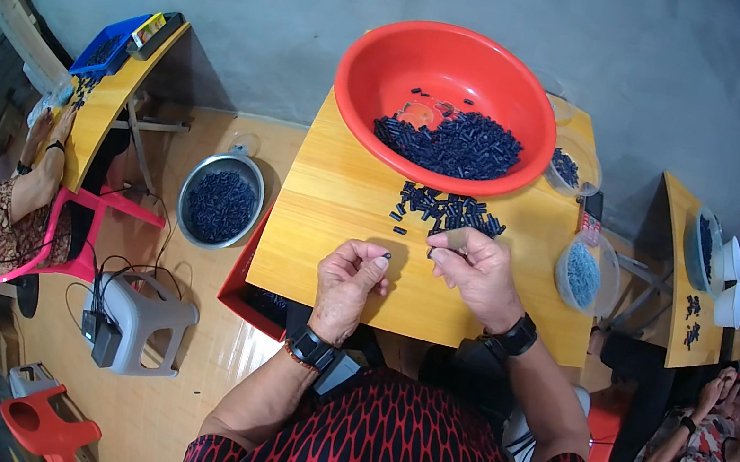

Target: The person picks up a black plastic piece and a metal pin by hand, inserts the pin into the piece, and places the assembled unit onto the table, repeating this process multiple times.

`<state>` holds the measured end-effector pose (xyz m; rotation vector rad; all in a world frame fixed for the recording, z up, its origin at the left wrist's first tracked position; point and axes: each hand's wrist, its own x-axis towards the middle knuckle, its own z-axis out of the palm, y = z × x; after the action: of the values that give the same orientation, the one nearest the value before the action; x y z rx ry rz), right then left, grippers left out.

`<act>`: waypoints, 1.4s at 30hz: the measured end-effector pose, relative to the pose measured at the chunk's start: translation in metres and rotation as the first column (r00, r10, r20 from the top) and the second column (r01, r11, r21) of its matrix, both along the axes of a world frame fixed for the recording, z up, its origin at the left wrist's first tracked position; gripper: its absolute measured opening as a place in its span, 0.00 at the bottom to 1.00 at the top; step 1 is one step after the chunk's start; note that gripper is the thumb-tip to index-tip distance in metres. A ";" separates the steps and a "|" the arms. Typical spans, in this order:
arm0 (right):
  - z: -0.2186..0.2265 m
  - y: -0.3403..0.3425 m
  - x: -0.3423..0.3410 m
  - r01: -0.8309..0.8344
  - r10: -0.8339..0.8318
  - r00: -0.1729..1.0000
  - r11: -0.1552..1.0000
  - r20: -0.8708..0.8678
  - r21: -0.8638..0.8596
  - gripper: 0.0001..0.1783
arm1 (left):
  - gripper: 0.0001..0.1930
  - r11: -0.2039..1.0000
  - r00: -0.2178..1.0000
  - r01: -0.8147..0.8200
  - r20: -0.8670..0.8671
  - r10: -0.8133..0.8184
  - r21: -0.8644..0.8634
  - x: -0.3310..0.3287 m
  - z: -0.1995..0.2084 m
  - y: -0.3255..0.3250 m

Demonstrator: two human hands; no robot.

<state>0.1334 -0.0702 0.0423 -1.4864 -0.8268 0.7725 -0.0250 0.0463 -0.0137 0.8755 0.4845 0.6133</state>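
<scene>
- Wall (278,16), grey; spans the upper part of the view; glossy tan floor (125,429) below it.
- Work table (322,233), yellow, wood-toned; stands in front of the person.
- Two further yellow tables; one at far left (126,89), one at far right (674,243); a co-worker in a patterned top seated at each.
- Red basin (530,131), round, wide; at the far side of the work table; holds a large heap of short dark cylinders (464,145), massed toward its near side.
- Stool (142,317), grey plastic; on the floor to the left; a dark cable and box draped on it.
- Metal bowl (253,180); on the floor left of the work table; filled with similar dark pieces.
- Left hand (347,285); over the near part of the work table; thumb and fingers pinched on a small dark piece (386,255).
- Right hand (478,276); just beside the loose pile, apart from the left; thumb and forefinger pinched on a second dark piece (431,253), mostly hidden.
- Clear tub (562,271); right of the right hand; holds light-blue bits (584,277).
- Loose pile (454,211), dark cylinders; on the tabletop between basin and hands.
</scene>
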 end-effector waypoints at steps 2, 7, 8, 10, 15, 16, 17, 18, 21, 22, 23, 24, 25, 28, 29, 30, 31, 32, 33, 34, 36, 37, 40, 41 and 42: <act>0.001 -0.008 -0.004 -0.008 0.012 0.991 0.999 -0.133 0.032 0.07 | 0.03 1.000 0.998 0.026 -0.058 -0.026 0.003 -0.002 0.008 -0.006; -0.004 -0.020 -0.015 -0.005 0.019 0.988 0.996 -0.153 0.090 0.09 | 0.05 0.967 0.986 0.168 0.049 -0.161 -0.193 -0.004 0.020 -0.024; -0.004 -0.022 -0.016 -0.005 0.020 0.988 0.996 -0.156 0.092 0.09 | 0.05 0.967 0.986 0.167 0.045 -0.161 -0.192 -0.004 0.023 -0.026; -0.004 -0.024 -0.019 0.003 0.015 0.990 0.992 -0.141 0.129 0.09 | 0.05 0.948 0.975 0.217 0.091 -0.200 -0.232 -0.004 0.026 -0.028; -0.003 -0.024 -0.026 0.019 -0.002 0.996 0.983 -0.088 0.185 0.08 | 0.05 0.939 0.969 0.245 0.090 -0.230 -0.240 -0.007 0.031 -0.031; -0.003 -0.025 -0.026 0.020 -0.007 0.998 0.980 -0.066 0.199 0.08 | 0.05 0.935 0.968 0.250 0.089 -0.235 -0.252 -0.007 0.033 -0.032; -0.003 -0.026 -0.026 0.022 -0.009 0.998 0.980 -0.065 0.199 0.08 | 0.05 0.935 0.967 0.252 0.090 -0.237 -0.251 -0.007 0.035 -0.033; -0.002 -0.026 -0.026 0.006 -0.001 1.000 0.980 -0.024 0.199 0.08 | 0.05 0.932 0.966 0.256 0.085 -0.242 -0.256 -0.007 0.036 -0.034; -0.001 -0.028 -0.027 -0.006 0.005 1.000 0.980 0.003 0.197 0.09 | 0.05 0.927 0.965 0.264 0.083 -0.250 -0.267 -0.007 0.038 -0.035; -0.001 -0.029 -0.028 -0.001 0.003 1.000 0.981 -0.009 0.193 0.09 | 0.05 0.924 0.964 0.267 0.087 -0.253 -0.274 -0.007 0.039 -0.036; -0.001 -0.029 -0.028 0.000 0.002 1.000 0.981 -0.010 0.194 0.09 | 0.05 0.924 0.963 0.268 0.086 -0.254 -0.273 -0.007 0.039 -0.036; -0.002 -0.030 -0.028 0.002 -0.001 1.000 0.981 -0.007 0.195 0.09 | 0.05 0.923 0.963 0.269 0.085 -0.255 -0.274 -0.007 0.039 -0.037; -0.003 -0.030 -0.028 0.004 -0.004 1.000 0.981 -0.005 0.196 0.09 | 0.05 0.922 0.963 0.270 0.083 -0.257 -0.276 -0.008 0.040 -0.037; 0.000 -0.029 -0.029 0.009 -0.014 1.000 0.974 0.018 0.226 0.09 | 0.05 0.932 0.963 0.269 0.076 -0.258 -0.243 -0.008 0.042 -0.039; 0.000 -0.029 -0.029 0.010 -0.015 1.000 0.974 0.018 0.227 0.09 | 0.05 0.932 0.963 0.269 0.076 -0.259 -0.243 -0.008 0.045 -0.039; 0.000 -0.030 -0.028 -0.001 -0.009 0.999 0.972 0.040 0.237 0.09 | 0.05 0.942 0.967 0.253 0.066 -0.245 -0.220 -0.008 0.048 -0.041; 0.001 -0.030 -0.028 -0.012 -0.004 0.998 0.969 0.063 0.247 0.09 | 0.05 0.951 0.971 0.237 0.055 -0.231 -0.196 -0.007 0.049 -0.041; 0.001 -0.031 -0.027 -0.012 -0.004 0.998 0.969 0.062 0.247 0.09 | 0.05 0.951 0.971 0.237 0.055 -0.231 -0.197 -0.007 0.049 -0.042; 0.002 -0.031 -0.026 -0.036 0.012 0.995 0.969 0.098 0.243 0.08 | 0.05 0.964 0.977 0.214 0.049 -0.209 -0.159 -0.007 0.049 -0.043; 0.002 -0.032 -0.026 -0.060 0.029 0.991 0.969 0.134 0.239 0.08 | 0.05 0.974 0.981 0.191 0.043 -0.187 -0.121 -0.008 0.049 -0.044; 0.004 -0.032 -0.024 -0.078 0.048 0.991 0.967 0.129 0.241 0.08 | 0.05 0.978 0.982 0.190 0.028 -0.188 -0.091 -0.009 0.048 -0.043; 0.005 -0.032 -0.023 -0.096 0.067 0.990 0.965 0.125 0.243 0.07 | 0.05 0.980 0.982 0.190 0.015 -0.189 -0.060 -0.009 0.048 -0.043; 0.007 -0.033 -0.022 -0.111 0.090 0.991 0.964 0.096 0.240 0.07 | 0.05 0.977 0.978 0.207 -0.016 -0.208 -0.046 -0.010 0.051 -0.041; 0.007 -0.033 -0.022 -0.111 0.090 0.991 0.964 0.095 0.240 0.07 | 0.05 0.977 0.978 0.207 -0.017 -0.208 -0.046 -0.010 0.051 -0.041; 0.007 -0.033 -0.022 -0.113 0.097 0.992 0.966 0.081 0.233 0.07 | 0.05 0.977 0.977 0.212 -0.016 -0.212 -0.037 -0.011 0.050 -0.041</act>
<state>0.1110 -0.1033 0.0492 -1.2688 -1.0207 0.6774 -0.0357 0.0058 0.0360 0.8870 0.4119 0.3997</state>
